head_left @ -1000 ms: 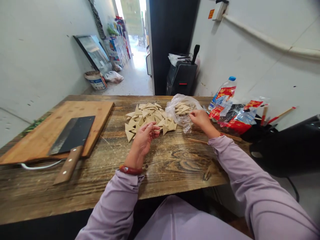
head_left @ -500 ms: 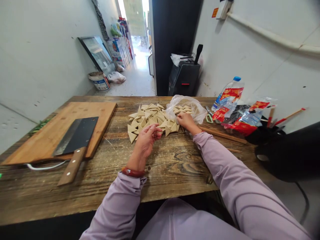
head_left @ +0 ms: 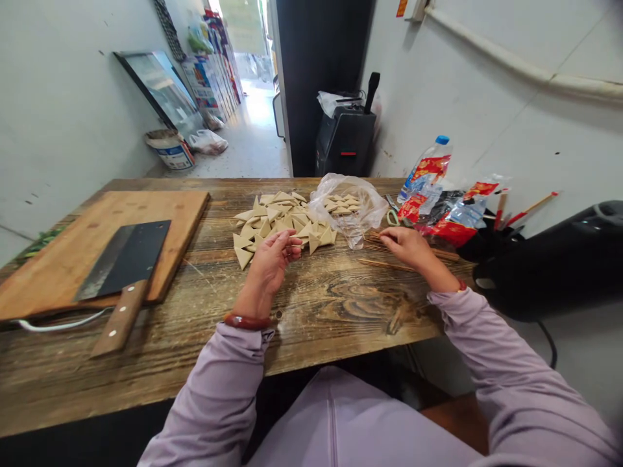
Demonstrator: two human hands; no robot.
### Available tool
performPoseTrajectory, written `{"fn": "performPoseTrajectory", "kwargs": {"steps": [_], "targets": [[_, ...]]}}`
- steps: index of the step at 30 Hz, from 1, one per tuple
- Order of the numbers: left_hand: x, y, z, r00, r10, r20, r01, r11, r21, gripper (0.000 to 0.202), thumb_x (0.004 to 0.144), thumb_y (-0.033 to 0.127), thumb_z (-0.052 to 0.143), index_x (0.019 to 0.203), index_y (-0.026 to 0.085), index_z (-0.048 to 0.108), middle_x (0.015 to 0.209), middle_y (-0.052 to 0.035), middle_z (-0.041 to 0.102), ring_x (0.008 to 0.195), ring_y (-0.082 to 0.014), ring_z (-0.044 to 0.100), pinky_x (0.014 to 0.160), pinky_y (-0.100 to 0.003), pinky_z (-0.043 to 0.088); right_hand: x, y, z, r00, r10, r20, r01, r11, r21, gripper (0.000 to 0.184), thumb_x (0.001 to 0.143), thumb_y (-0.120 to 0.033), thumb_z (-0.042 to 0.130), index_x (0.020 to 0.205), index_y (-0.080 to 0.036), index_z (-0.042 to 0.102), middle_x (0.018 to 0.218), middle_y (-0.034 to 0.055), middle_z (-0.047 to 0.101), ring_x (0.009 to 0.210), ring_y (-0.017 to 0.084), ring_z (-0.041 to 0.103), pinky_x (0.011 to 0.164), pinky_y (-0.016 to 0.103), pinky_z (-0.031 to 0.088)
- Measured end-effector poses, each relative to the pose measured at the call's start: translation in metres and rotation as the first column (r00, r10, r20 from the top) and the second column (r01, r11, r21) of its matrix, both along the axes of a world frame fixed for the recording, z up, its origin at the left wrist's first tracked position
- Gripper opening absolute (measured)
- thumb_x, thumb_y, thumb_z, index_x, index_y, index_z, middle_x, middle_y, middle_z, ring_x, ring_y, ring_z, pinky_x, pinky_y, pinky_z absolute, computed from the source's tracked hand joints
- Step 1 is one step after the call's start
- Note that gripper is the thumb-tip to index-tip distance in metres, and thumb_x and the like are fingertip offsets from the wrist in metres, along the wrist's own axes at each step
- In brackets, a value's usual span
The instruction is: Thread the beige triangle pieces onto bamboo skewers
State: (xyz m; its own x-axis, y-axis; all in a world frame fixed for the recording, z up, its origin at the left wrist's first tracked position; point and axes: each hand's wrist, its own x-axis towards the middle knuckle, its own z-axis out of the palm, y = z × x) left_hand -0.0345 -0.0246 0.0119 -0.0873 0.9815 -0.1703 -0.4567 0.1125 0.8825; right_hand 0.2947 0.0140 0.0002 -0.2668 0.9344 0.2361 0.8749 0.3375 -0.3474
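Note:
A pile of tan triangular pieces (head_left: 272,217) lies on the wooden table (head_left: 331,311). My left hand (head_left: 270,259) is at the pile's near edge. Its fingers are curled and pinch a few triangular pieces (head_left: 293,240). A clear plastic bag (head_left: 348,207) with more triangles sits just right of the pile. My right hand (head_left: 411,246) rests palm down right of the bag. Its fingers are bent and pressed onto a bundle of bamboo skewers (head_left: 374,238). One loose skewer (head_left: 379,263) lies just in front of that hand.
A cutting board (head_left: 87,246) with a cleaver (head_left: 121,269) on it lies at the left. Water bottles (head_left: 426,175) with red labels, packets, scissors and chopsticks crowd the right end. A black appliance (head_left: 559,259) stands at the far right. A doorway opens beyond the table.
My right hand left the pile beside the bag and moved right onto the skewers. My left hand stays at the pile, still pinching pieces. The view shifted slightly.

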Motion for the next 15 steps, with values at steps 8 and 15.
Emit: {"fn": "performPoseTrajectory", "kwargs": {"steps": [8,15], "targets": [[0.001,0.001,0.001,1.000,0.011,-0.010,-0.011,1.000,-0.005,0.023,0.081,0.027,0.072,0.095,0.010,0.066,0.071,-0.0036,0.070,0.054,-0.0090,0.062,0.056,-0.021,0.050,0.012,-0.041,-0.025,0.985,0.135,0.108,-0.123,0.986,-0.116,0.017,0.090,-0.028,0.063,0.100,-0.017,0.070,0.097,0.0089,0.070,0.085,0.020,0.064,0.075,0.029,0.045],[0.000,0.001,0.000,1.000,0.003,-0.022,-0.003,1.000,-0.005,0.024,0.080,0.028,0.072,0.095,0.011,0.066,0.072,-0.0035,0.070,0.056,-0.0090,0.063,0.058,-0.021,0.050,0.016,-0.034,-0.027,0.969,0.187,0.160,-0.182,0.982,-0.042,0.016,0.095,-0.018,0.053,0.091,-0.017,0.068,0.094,0.0099,0.068,0.088,0.021,0.062,0.079,0.030,0.045]]}}
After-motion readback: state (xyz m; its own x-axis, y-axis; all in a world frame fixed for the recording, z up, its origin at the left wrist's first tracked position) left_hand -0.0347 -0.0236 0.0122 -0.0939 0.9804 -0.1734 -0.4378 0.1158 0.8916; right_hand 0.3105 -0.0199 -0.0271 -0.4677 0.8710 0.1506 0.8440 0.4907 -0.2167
